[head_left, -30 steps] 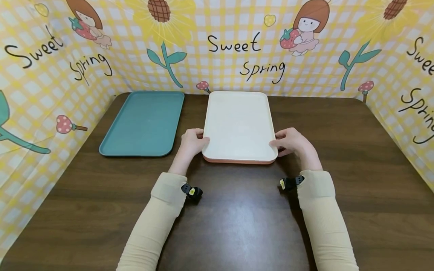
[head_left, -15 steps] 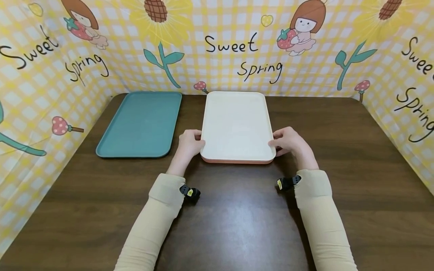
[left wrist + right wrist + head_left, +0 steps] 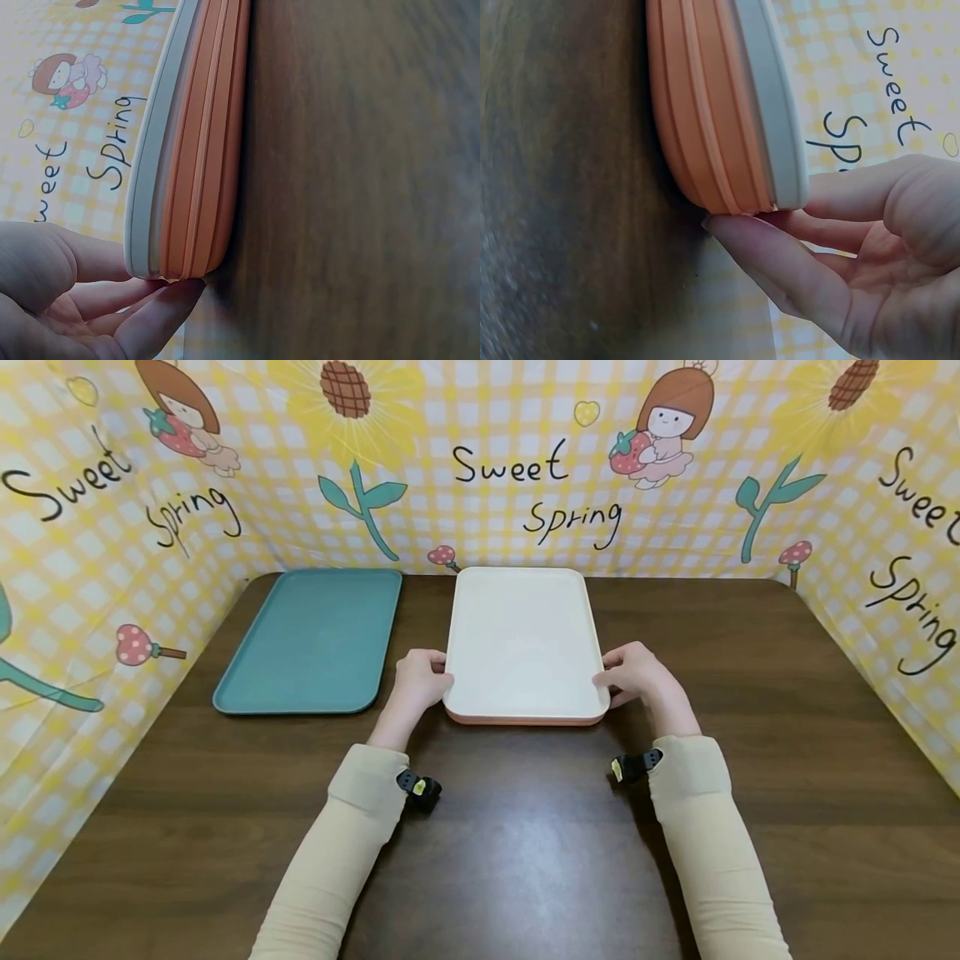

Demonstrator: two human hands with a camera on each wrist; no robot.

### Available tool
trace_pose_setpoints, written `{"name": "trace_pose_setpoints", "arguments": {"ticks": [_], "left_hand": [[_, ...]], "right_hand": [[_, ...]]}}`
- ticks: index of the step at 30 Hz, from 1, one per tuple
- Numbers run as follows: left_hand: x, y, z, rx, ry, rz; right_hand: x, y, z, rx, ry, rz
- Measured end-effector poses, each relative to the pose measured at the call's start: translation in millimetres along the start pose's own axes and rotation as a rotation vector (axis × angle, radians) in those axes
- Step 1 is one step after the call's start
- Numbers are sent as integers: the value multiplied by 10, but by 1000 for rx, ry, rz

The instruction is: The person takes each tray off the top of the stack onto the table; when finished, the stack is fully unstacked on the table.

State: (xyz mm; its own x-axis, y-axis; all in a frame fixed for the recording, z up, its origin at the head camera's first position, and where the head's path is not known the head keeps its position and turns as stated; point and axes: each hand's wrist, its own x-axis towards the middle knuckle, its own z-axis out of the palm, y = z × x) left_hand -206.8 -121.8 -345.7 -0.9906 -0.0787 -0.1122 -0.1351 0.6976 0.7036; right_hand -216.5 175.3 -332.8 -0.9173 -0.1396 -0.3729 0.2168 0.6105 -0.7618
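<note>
A white rectangular tray (image 3: 525, 639) lies on top of several orange trays (image 3: 199, 187), stacked on the table. At the near left corner my left hand (image 3: 422, 678) has its thumb on the white tray's rim, with other fingers against the stack's side. My right hand (image 3: 637, 675) pinches the opposite side the same way, one fingertip reaching down the orange edges (image 3: 705, 112). A thin pale line shows between the white tray and the orange ones in the left wrist view. Both hands sit level with each other at the tray's near end.
A teal tray (image 3: 311, 642) lies flat to the left of the stack. Behind and at both sides of the brown wooden table (image 3: 750, 693) hangs a yellow checked cloth (image 3: 502, 410) with printed flowers and lettering.
The head view has shifted slightly. Both hands keep their places on the stack, and the trays have not visibly moved on the table.
</note>
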Motion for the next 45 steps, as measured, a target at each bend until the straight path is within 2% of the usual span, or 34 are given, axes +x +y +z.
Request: {"name": "trace_pose_setpoints", "arguments": {"ticks": [6, 16, 19, 25, 28, 36, 45], "left_hand": [[18, -45, -48, 19, 15, 9], [54, -136, -157, 40, 7, -30], [54, -149, -195, 40, 24, -28], [39, -203, -274, 91, 88, 31], [42, -245, -307, 104, 115, 41], [53, -338, -399, 113, 155, 44], [37, -410, -512, 128, 169, 21]], "right_hand": [[39, -43, 43, 47, -25, -15], [121, -127, 148, 48, -35, -33], [157, -164, 187, 50, -30, -37], [238, -241, 269, 31, -27, -32], [270, -285, 321, 43, -34, -35], [319, -397, 429, 55, -21, -37], [372, -499, 549, 83, -32, -26]]}}
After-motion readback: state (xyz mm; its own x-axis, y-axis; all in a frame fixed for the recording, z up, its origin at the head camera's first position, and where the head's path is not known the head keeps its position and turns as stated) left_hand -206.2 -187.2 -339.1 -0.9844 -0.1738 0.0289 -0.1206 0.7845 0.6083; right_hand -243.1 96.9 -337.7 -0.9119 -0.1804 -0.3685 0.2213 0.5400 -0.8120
